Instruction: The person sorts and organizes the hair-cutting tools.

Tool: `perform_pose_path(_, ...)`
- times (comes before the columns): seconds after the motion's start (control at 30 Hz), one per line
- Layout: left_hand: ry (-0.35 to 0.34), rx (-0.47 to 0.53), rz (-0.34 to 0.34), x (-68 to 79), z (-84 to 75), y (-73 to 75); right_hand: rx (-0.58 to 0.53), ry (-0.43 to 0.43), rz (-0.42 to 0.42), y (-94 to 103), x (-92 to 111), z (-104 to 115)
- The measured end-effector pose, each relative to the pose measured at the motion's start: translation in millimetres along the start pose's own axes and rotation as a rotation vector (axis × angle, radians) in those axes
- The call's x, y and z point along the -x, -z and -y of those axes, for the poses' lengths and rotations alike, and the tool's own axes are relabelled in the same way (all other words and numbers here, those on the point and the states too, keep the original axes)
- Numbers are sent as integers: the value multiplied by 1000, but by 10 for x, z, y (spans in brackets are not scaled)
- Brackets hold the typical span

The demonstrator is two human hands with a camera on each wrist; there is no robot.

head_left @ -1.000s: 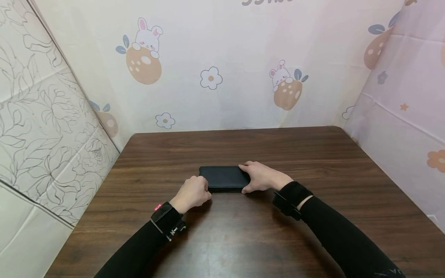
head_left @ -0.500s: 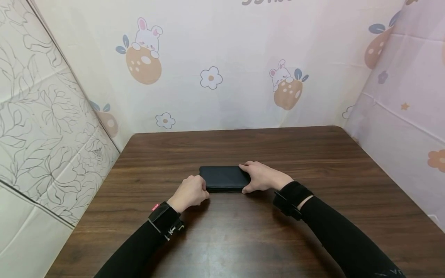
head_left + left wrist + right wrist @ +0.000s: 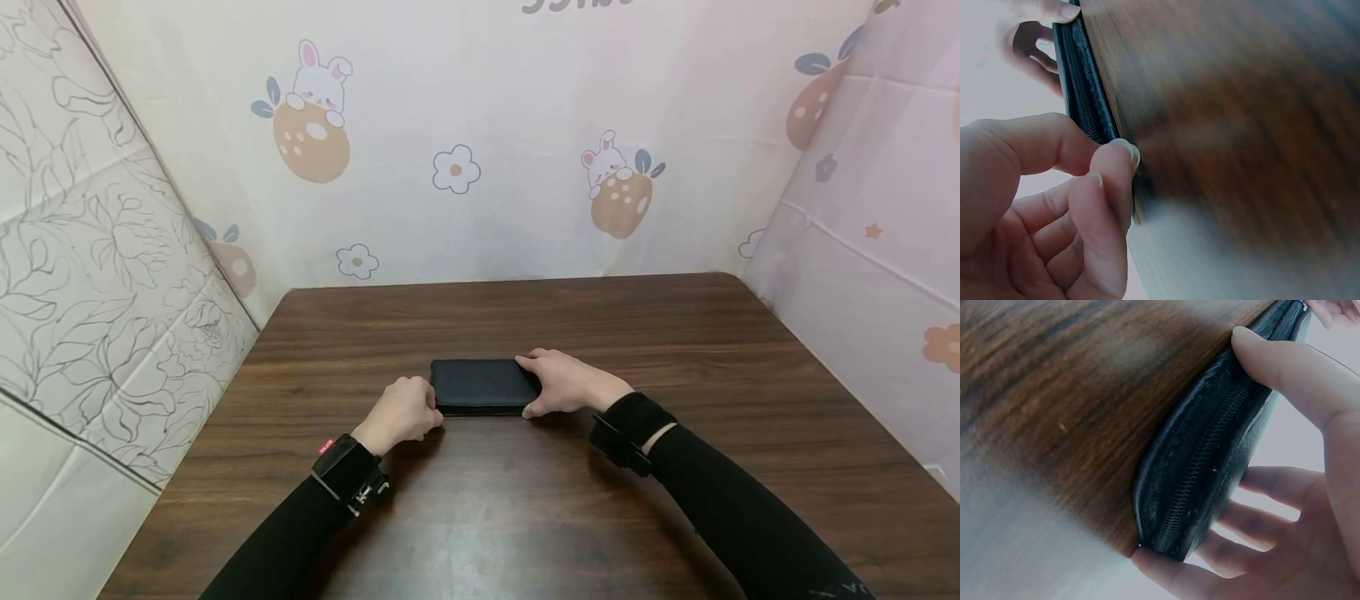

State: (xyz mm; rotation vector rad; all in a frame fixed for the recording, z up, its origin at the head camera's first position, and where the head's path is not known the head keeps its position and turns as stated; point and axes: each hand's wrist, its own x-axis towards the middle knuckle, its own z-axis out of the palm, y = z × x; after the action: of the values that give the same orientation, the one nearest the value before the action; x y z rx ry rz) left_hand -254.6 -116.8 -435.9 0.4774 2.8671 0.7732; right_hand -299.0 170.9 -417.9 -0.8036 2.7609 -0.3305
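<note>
A black zip wallet (image 3: 480, 385) lies flat on the brown wooden table, its long zipped edge towards me. My left hand (image 3: 405, 408) is at the wallet's near left corner, thumb and finger pinched together at the end of the zipper (image 3: 1082, 94); the zipper pull is hidden between the fingertips. With my right hand (image 3: 566, 381) I grip the wallet's right end, thumb on the near side and fingers round the far side. In the right wrist view, the zipper teeth (image 3: 1191, 469) run meshed along the wallet's edge.
The dark wood-grain table (image 3: 495, 317) stretches around the wallet. Behind it hangs a pale cloth (image 3: 517, 225) printed with rabbits and flowers. A flower-line panel (image 3: 112, 275) stands at the left.
My left hand has slid a little to the left along the wallet's near edge, to its corner. The right hand and the wallet have stayed in place.
</note>
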Motion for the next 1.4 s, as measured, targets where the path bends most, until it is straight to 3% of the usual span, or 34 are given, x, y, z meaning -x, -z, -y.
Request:
perform_pose_path(0.47, 7, -32, 6, 4, 0, 27, 1, -4, 4, 7, -4, 25)
perform_pose_path(0.7, -2, -106, -41, -18, 35, 51, 3, -3, 0, 16, 7, 31)
perform_pose_path(1.4, -15, -150, -57, -73, 53, 102, 17, 0, -2, -7, 20, 16)
